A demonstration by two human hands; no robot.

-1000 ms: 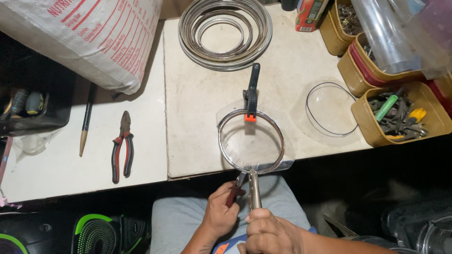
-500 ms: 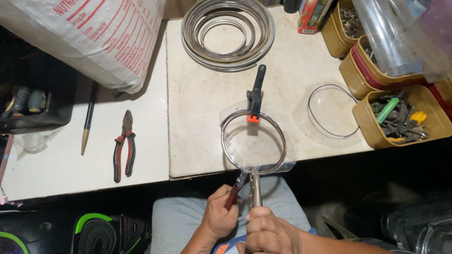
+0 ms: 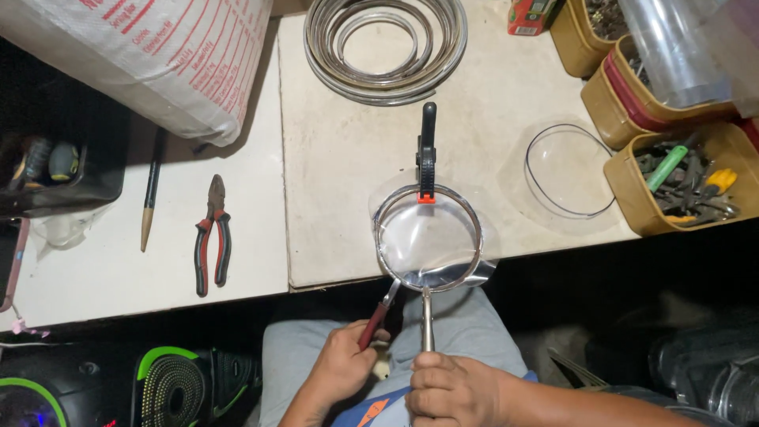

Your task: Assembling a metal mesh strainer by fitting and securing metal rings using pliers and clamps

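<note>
1. Round metal-rimmed sieve ring with a clear plastic sheet across it and a thin metal handle (image 3: 428,237): lies at the near edge of the pale stone table (image 3: 348,174), its handle running off the edge toward the person. This is the landmark for all entries below.
2. Right hand (image 3: 451,387): below the ring, fingers closed around the end of the ring's handle.
3. Left hand (image 3: 341,365): below and left of the ring, closed around the red grip of a small hand tool (image 3: 378,318), whose metal tip meets the ring's lower left rim.
4. Black spring clamp with an orange tip (image 3: 427,154): clipped to the far rim of the ring, pointing away from the person.
5. Coil of flat silver metal strip (image 3: 386,43): well beyond the ring, at the far side of the table.
6. Clear round plastic disc (image 3: 569,170): to the right of the ring, flat on the table.
7. Tan plastic tub of mixed tools (image 3: 680,190): further right, past the disc.
8. Red-and-black handled pliers (image 3: 213,236): well to the left of the ring.
9. Wooden-handled tool (image 3: 150,194): left of the pliers.
10. White woven sack (image 3: 150,55): far left, beyond the pliers.
</note>
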